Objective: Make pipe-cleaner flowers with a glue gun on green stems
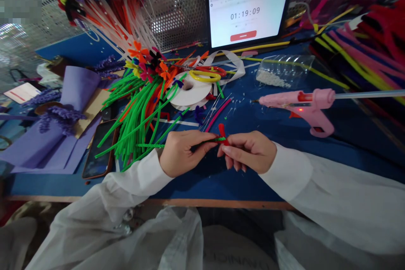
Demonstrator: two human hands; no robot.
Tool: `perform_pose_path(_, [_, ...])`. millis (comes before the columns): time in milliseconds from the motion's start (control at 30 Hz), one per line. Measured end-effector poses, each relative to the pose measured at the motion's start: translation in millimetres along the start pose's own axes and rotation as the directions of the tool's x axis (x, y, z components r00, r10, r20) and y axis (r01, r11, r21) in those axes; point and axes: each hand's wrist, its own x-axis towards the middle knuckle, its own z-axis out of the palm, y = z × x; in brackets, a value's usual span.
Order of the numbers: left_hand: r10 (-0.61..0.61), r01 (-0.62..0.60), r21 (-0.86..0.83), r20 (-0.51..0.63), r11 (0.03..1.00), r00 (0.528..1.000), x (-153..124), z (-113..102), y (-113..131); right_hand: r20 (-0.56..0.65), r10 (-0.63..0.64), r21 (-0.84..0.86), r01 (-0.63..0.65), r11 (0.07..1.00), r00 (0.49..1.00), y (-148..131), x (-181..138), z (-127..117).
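My left hand [182,152] is closed in a pinch on a thin green pipe-cleaner stem [211,140] that runs to the right. My right hand [249,151] is closed on a small red pipe-cleaner piece [222,131] at the stem's right end. Both hands meet just above the blue table [202,181], near its front edge. White sleeves cover both arms.
A heap of green stems with small flowers [142,105] lies at the left, beside a phone [100,148] and purple paper [47,135]. A pink glue gun [303,107] rests at the right. Behind stand white tape rolls [191,88], scissors [207,74], a bead bottle [281,71], a timer tablet [249,8] and coloured pipe cleaners [363,50].
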Motion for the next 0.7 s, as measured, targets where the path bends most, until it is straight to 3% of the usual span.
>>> perform_pose_path(400, [-0.087, 0.083, -0.108, -0.031, 0.991, 0.996, 2.8, -1.4, 4.7, 0.021, -0.030, -0.022, 0.030, 0.999, 0.999, 3.1, 0.3, -0.8])
perform_pose_path(700, [-0.079, 0.076, -0.113, -0.027, 0.991, 0.996, 1.5, -0.2, 4.4, 0.016, -0.160, -0.224, 0.160, 0.961, 0.987, 4.7, -1.3, -2.3])
